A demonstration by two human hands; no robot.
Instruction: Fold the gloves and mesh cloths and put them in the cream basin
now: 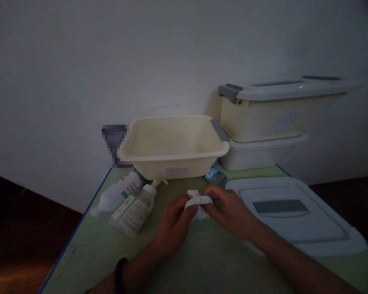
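Both hands meet over the middle of the table, pinching a small bunched white cloth-like piece (199,201) that may be a sock. My left hand (175,220) grips its left side, thumb on top. On the other side my right hand (228,209) holds the upper right edge between thumb and fingers. A cream plastic bin (171,161) without a lid stands just beyond the hands. To the left lie a clear pump bottle (132,212) and a white bottle (118,192), both on their sides. A small blue-labelled bottle (216,176) lies by the bin's right front corner.
A pale lid (282,228) with a grey panel lies flat at the right of the green table (202,261). Behind it, two lidded bins are stacked: an upper one (257,118) and a lower one (248,157). A wall (141,61) closes off the back.
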